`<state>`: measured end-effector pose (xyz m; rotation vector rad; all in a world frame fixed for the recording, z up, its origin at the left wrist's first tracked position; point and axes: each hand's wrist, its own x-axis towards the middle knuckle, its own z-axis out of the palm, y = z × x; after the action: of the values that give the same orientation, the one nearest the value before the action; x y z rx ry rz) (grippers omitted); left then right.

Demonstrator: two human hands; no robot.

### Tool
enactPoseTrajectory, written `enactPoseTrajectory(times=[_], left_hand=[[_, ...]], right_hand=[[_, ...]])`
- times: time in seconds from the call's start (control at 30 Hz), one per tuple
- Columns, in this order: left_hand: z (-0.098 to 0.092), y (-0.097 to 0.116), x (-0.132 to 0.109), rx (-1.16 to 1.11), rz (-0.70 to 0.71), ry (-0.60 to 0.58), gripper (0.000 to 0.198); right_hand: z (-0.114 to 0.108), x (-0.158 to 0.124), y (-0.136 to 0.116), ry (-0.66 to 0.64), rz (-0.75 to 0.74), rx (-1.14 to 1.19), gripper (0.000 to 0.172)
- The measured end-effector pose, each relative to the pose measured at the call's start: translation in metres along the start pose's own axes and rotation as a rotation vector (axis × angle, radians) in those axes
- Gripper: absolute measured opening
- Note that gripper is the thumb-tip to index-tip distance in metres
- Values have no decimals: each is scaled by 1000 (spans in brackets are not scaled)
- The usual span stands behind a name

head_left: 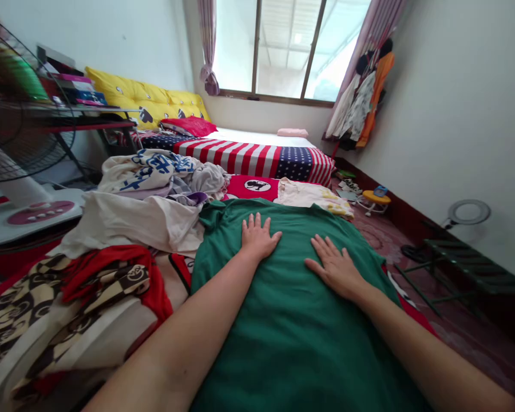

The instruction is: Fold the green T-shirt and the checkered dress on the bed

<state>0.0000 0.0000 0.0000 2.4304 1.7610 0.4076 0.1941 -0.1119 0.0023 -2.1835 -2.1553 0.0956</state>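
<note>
Standing at the far left is a fan (45, 214), with a heap of loose laundry beside it: a brown-and-cream patterned cloth (17, 309), a red cloth (158, 289) and, farther back, a crumpled white garment (135, 220) that lies close against the next piece. That piece is a green shirt (283, 326), spread out in the middle, its near end running out of view below. It looks light and limp, probably a thin knit, so it should drape and crease easily, with nothing fragile about it and little stiffness to hold an edge. What seems to be a sleeve at its far left corner would make a good pinch point, since a doubled edge gives fingers more to catch than the flat middle. The left hand (258, 237) rests palm down on the upper part, fingers somewhat spread, clamped on nothing. Across a strip of lightly rippled fabric, the right hand (335, 266) lies equally flat, thumb held away from the fingers, also gripping nothing. Under flat palms such cloth would likely slide and smooth rather than lift. The right edge, near a green slatted stool (467, 260), offers another hold.
</note>
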Motion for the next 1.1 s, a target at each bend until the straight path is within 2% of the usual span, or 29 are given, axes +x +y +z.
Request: enactPoseTrajectory(times=[0.07,0.17,0.27,0.33,0.4,0.47,0.53,0.63,0.73,0.83,0.9,1.0,1.1], left_hand=[[-1,0,-2,-1,0,-8,74],[-4,0,-2,5,4,-47,79],[-18,-2,3,26,34,-197,86],[-34,-6,6,35,67,-326,88],[-51,-10,1,37,88,-395,86],[-63,-14,-15,38,103,-388,81],[-67,-21,-43,13,156,-310,78],[-58,-42,-91,-40,284,-126,79],[-45,-70,-123,31,291,-61,82],[-38,-89,-132,92,256,-53,85],[-38,-92,-132,115,254,-60,85],[-45,-86,-132,159,245,-97,84],[-62,-71,-131,238,220,-165,82]], right_hand=[[5,2,13,55,84,-79,72],[9,6,17,101,106,-119,72],[11,7,15,114,99,-122,72],[10,6,14,114,99,-115,73],[9,4,13,113,100,-103,73],[7,4,12,111,97,-91,74],[6,3,12,111,95,-83,75],[6,4,12,114,93,-72,75],[7,4,14,119,85,-57,74],[7,4,15,117,83,-49,70],[7,4,15,117,89,-48,67],[7,4,14,122,93,-47,67],[7,4,13,135,90,-49,68]])
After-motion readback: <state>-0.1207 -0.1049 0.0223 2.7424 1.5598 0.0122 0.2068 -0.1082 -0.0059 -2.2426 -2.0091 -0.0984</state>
